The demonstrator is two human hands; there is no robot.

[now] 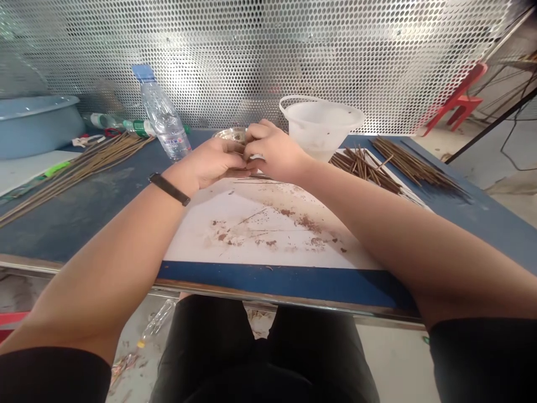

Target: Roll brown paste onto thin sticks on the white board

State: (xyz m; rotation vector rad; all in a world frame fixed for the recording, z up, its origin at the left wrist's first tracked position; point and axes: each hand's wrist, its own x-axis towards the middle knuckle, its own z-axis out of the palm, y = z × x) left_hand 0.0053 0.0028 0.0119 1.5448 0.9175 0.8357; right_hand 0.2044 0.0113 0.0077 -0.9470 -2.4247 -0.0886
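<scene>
A blue-topped workbench (54, 224) stands before a perforated metal screen (268, 61), with a rust-stained white board (251, 235) in its near middle and a bundle of thin brown sticks (415, 165) off to the right. At the board's far edge, the left hand (205, 162) and right hand (272, 151) meet just near of a shallow clear dish (229, 134), their fingers curled and pinching something small that they almost entirely hide, so I cannot tell what it is. It looks light and fiddly, best held at the fingertips, though its stiffness is impossible to judge from here.
</scene>
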